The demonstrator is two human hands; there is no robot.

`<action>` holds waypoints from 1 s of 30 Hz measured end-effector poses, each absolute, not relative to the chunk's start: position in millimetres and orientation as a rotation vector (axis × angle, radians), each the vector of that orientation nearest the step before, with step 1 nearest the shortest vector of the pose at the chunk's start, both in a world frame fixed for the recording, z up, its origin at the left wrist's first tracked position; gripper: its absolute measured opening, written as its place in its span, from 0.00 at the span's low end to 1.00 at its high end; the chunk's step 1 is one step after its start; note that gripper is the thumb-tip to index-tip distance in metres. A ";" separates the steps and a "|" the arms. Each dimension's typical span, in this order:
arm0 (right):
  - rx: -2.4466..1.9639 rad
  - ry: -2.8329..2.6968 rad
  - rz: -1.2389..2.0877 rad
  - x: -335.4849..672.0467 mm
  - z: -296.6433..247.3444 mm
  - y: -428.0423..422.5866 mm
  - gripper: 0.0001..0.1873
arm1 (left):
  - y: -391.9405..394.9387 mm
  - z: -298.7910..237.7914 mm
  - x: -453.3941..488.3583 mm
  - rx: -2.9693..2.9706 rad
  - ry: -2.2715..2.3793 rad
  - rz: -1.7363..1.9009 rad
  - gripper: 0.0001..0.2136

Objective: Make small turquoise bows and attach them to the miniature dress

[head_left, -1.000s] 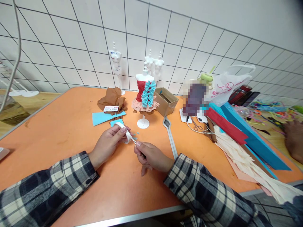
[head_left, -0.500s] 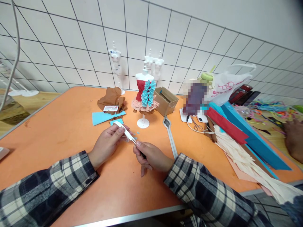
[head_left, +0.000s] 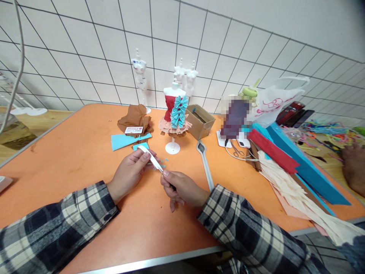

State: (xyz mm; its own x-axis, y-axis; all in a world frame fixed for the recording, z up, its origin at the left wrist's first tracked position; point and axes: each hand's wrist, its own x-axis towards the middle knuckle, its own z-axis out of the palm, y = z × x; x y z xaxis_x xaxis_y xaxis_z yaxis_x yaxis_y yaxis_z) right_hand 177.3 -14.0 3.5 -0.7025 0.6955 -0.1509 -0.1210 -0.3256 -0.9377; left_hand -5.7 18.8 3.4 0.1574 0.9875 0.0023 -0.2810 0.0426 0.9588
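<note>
My left hand point(head_left: 131, 171) pinches a white strip point(head_left: 152, 159) between thumb and fingers; its material is unclear. My right hand point(head_left: 182, 187) is closed around a slim tool point(head_left: 172, 186) with a metal tip and a dark end, mostly hidden by the fingers. Its tip touches the strip's lower end. Just beyond stands a small white dress form point(head_left: 172, 147) wearing a red bodice, a blue ruffle point(head_left: 178, 112) and a pink frilled skirt point(head_left: 168, 127). Blue scraps point(head_left: 162, 166) lie on the table beside the strip.
Brown crepe paper point(head_left: 135, 116), a small white box point(head_left: 134, 130) and blue paper point(head_left: 122, 142) lie left. A cardboard box point(head_left: 202, 129), grey strap point(head_left: 205, 167), scissors point(head_left: 238, 151) and paper rolls point(head_left: 275, 152) sit right. Another person's hand point(head_left: 353, 167) is at the far right.
Both hands keep almost the same place and grip. The tool's tip and the strip's lower end have shifted very slightly; little else differs.
</note>
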 end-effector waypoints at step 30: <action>-0.693 -1.345 2.095 176.1 -0.2 -15.1 0.22 | 18.6 7.4 -2.4 0.912 0.785 1.193 0.14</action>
State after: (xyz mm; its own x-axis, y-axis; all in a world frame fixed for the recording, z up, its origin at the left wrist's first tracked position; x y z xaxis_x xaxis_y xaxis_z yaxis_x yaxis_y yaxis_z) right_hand 176.1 -15.1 -0.2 -0.7159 0.6866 -0.1269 -0.1704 -0.3480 -0.9219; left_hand -2.4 18.6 7.4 0.2018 0.9788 -0.0339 -0.4190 0.1176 0.9004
